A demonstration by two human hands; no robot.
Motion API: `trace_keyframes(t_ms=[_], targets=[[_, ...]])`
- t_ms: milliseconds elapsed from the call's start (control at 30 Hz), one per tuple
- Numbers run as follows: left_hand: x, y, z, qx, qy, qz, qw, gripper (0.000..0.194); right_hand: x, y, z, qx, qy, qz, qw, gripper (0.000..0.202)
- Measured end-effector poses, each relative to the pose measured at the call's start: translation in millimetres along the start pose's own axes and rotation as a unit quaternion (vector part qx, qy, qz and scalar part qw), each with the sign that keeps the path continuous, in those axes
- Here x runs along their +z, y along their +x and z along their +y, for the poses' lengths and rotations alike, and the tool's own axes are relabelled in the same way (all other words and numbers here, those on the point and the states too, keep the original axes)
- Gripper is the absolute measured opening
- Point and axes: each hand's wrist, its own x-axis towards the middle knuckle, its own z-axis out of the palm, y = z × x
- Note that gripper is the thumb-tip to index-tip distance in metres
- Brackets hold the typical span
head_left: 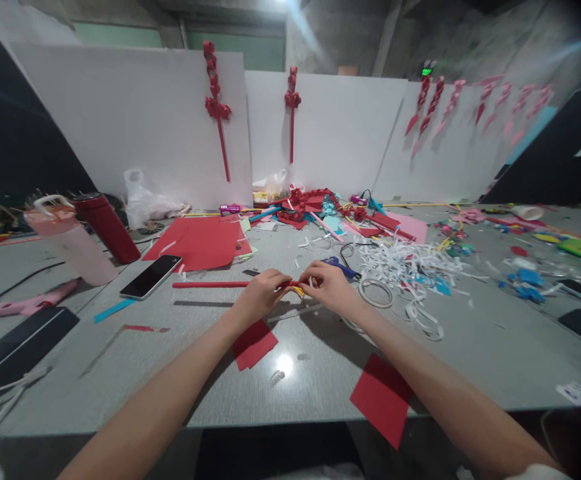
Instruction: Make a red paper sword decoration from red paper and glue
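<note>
Near the middle of the table, my left hand is closed on a thin red stick, which points out to the left just above the tabletop. My right hand is closed close beside it, pinching the red piece at the stick's right end. A small yellow bit shows between the two hands. The fingertips hide the detail there. Below my left forearm lie red paper squares, and another red square lies at the front edge, partly under my right forearm.
White paper shreds and a blue glue gun lie beyond my right hand. A phone, a pink bottle and red sheets are at left. Red paper decorations hang on white panels.
</note>
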Motion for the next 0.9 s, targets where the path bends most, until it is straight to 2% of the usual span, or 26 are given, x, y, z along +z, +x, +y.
trace_keyframes(t_ms=[533, 900], targets=[[-0.8, 0.4, 3.3, 0.01, 0.034, 0.005, 0.999, 0.012, -2.3, -0.3, 6.4, -0.046, 0.002, -0.026, 0.999, 0.008], [-5.3, 0.8, 12.4, 0.032, 0.026, 0.062, 0.997, 0.01, -10.2, -3.0, -7.8, -0.111, -0.001, 0.005, 0.994, 0.011]])
